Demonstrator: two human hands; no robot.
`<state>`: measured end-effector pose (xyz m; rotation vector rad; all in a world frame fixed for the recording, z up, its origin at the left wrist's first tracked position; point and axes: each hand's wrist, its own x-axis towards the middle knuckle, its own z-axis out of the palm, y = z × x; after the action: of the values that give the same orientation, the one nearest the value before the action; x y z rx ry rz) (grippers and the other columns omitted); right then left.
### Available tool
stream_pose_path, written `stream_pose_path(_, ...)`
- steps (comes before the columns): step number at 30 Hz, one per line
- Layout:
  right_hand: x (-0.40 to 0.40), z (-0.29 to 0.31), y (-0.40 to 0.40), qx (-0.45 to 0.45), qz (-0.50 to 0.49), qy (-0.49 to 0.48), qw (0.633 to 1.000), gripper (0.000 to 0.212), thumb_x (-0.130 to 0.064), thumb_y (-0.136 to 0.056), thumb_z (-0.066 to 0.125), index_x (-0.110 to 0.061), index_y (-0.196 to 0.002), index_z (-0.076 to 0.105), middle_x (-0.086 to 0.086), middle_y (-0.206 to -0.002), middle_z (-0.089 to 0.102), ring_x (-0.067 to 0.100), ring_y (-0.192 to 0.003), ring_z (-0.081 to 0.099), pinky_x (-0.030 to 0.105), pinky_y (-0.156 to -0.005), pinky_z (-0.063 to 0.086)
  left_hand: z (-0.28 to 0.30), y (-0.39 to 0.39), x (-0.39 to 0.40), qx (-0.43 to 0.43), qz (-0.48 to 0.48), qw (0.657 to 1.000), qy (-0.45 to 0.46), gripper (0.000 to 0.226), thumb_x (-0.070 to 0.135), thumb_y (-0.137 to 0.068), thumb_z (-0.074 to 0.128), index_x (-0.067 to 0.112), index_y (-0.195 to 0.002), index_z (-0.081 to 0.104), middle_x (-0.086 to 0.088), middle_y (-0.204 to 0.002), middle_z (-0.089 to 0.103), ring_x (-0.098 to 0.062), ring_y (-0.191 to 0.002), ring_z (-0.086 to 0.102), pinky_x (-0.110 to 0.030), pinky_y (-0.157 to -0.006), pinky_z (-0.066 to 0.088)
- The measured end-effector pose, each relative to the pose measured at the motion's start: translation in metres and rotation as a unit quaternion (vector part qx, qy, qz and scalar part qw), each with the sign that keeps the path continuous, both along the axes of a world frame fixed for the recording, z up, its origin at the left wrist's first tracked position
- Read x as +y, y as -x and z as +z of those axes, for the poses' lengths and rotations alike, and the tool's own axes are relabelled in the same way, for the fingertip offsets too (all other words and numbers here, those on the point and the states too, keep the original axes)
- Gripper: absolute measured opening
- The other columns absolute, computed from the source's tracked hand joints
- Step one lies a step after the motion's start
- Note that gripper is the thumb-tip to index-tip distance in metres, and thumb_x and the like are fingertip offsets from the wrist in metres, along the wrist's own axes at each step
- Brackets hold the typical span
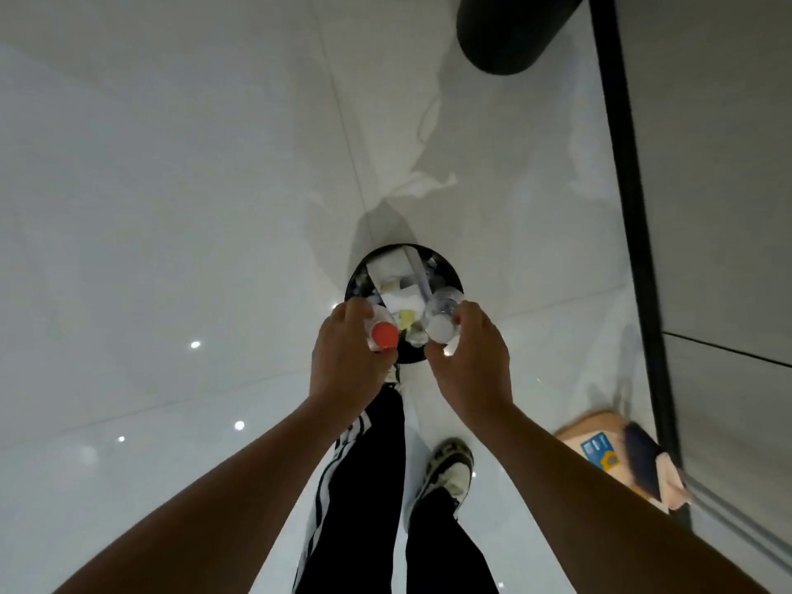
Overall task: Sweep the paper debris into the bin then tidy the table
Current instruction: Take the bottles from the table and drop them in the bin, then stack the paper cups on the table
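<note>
The left hand (343, 358) curls its fingers round a clear plastic bottle with a red cap (384, 335), cap end turned toward the camera. The right hand (471, 358) grips a second clear bottle with a white cap (440, 327) in the same way, thumb under it and fingers over its far side. The two bottles sit side by side with a small gap between them, both held directly above the near rim of a round black bin (445, 261).

The bin stands on a glossy white tiled floor (171, 207) and already holds white paper scraps (392, 267), crumpled clear plastic and something pale yellow. Just beyond the bin a crumpled piece of white paper (422, 184) lies on the floor, apart from the rim.

Below the hands are the person's legs in black trousers with white side stripes (360, 465), and a black-and-white shoe (450, 469) planted on the tiles. At the right edge a blurred cardboard box with a blue label (600, 448) rests near a black frame post (625, 207). A dark cylinder (505, 32) fills the upper right.
</note>
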<state>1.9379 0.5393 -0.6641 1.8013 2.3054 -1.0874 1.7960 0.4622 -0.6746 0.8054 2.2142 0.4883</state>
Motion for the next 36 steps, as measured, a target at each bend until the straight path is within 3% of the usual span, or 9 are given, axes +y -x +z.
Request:
stream_pose_path(3,-0.001,-0.002,0.002,-0.016,-0.004,0.006,1.0,0.037,-0.019,-0.078,0.08,-0.015,-0.1,0.05,0.002,-0.091,0.062,0.017,-0.077,0.056,0.019,-0.064,0.038,-0.004,-0.006,0.004,0.002,0.015,1.0,0.01,0.051,0.025,-0.07,0.083,0.03,-0.102,0.044,0.012,-0.094,0.056,-0.009,-0.077,0.053,-0.01,-0.059,0.03)
stream_pose_path(8,-0.003,-0.019,-0.007,-0.073,0.063,0.03,0.995,0.036,-0.02,-0.083,0.076,-0.016,-0.108,0.051,0.004,-0.102,0.066,0.021,-0.087,0.062,0.024,-0.067,0.046,-0.024,-0.003,-0.006,-0.001,-0.046,0.998,0.033,0.051,0.014,-0.071,0.082,0.024,-0.108,0.049,0.002,-0.098,0.064,-0.014,-0.078,0.057,-0.018,-0.061,0.039)
stream_pose_path(11,-0.006,-0.039,-0.013,-0.142,0.098,0.073,0.982,0.037,-0.027,-0.086,0.074,-0.018,-0.112,0.05,0.002,-0.103,0.068,0.022,-0.091,0.063,0.025,-0.067,0.044,-0.044,0.0,-0.015,-0.057,-0.091,0.989,0.098,0.048,0.016,-0.077,0.079,0.023,-0.115,0.05,-0.001,-0.103,0.068,-0.02,-0.085,0.063,-0.024,-0.066,0.047)
stream_pose_path(14,-0.004,-0.055,-0.022,-0.18,0.112,0.147,0.966,0.042,-0.033,-0.09,0.07,-0.016,-0.121,0.049,0.004,-0.106,0.069,0.026,-0.098,0.066,0.028,-0.071,0.045,-0.054,0.003,-0.022,-0.144,-0.076,0.976,0.147,0.059,0.027,-0.079,0.08,0.028,-0.126,0.045,0.002,-0.099,0.063,-0.016,-0.083,0.056,-0.025,-0.07,0.041)
stream_pose_path(19,0.0,-0.036,-0.024,-0.183,0.128,0.222,0.949,0.065,-0.037,-0.087,0.07,-0.017,-0.141,0.042,0.004,-0.135,0.058,0.028,-0.118,0.057,0.032,-0.088,0.045,-0.031,0.009,-0.019,-0.143,-0.076,0.977,0.139,0.067,0.034,-0.075,0.081,0.032,-0.131,0.044,0.012,-0.102,0.056,-0.011,-0.089,0.051,-0.021,-0.07,0.037)
stream_pose_path(26,0.017,0.055,-0.018,-0.141,0.141,0.193,0.961,0.063,-0.036,-0.088,0.065,-0.019,-0.144,0.041,0.006,-0.136,0.057,0.029,-0.121,0.054,0.035,-0.093,0.044,0.058,0.022,-0.007,-0.094,-0.039,0.986,0.129,0.063,0.033,-0.079,0.079,0.023,-0.134,0.05,0.0,-0.127,0.06,-0.021,-0.112,0.054,-0.028,-0.083,0.04)
stream_pose_path(29,0.026,0.106,-0.021,-0.11,0.158,0.167,0.967,0.056,-0.033,-0.088,0.064,-0.017,-0.139,0.048,0.008,-0.134,0.059,0.029,-0.12,0.055,0.035,-0.091,0.045,0.116,0.021,-0.007,-0.063,-0.021,0.992,0.11,0.059,0.033,-0.08,0.078,0.024,-0.132,0.052,-0.001,-0.132,0.058,-0.02,-0.108,0.055,-0.027,-0.081,0.039)
stream_pose_path(32,0.029,0.164,-0.025,-0.069,0.176,0.14,0.972,0.059,-0.034,-0.09,0.065,-0.017,-0.143,0.049,0.006,-0.139,0.057,0.028,-0.126,0.054,0.033,-0.099,0.044,0.183,0.012,-0.011,-0.025,-0.005,0.995,0.091,0.067,0.035,-0.082,0.075,0.023,-0.141,0.046,-0.004,-0.142,0.052,-0.023,-0.124,0.051,-0.028,-0.09,0.04)
stream_pose_path(36,0.024,0.237,-0.033,-0.027,0.244,0.076,0.967,0.056,-0.034,-0.087,0.066,-0.019,-0.139,0.052,0.005,-0.135,0.059,0.03,-0.124,0.054,0.034,-0.1,0.045,0.274,-0.011,-0.024,0.038,0.024,0.998,0.052,0.069,0.037,-0.084,0.073,0.019,-0.144,0.042,-0.008,-0.144,0.049,-0.025,-0.124,0.05,-0.03,-0.095,0.039)
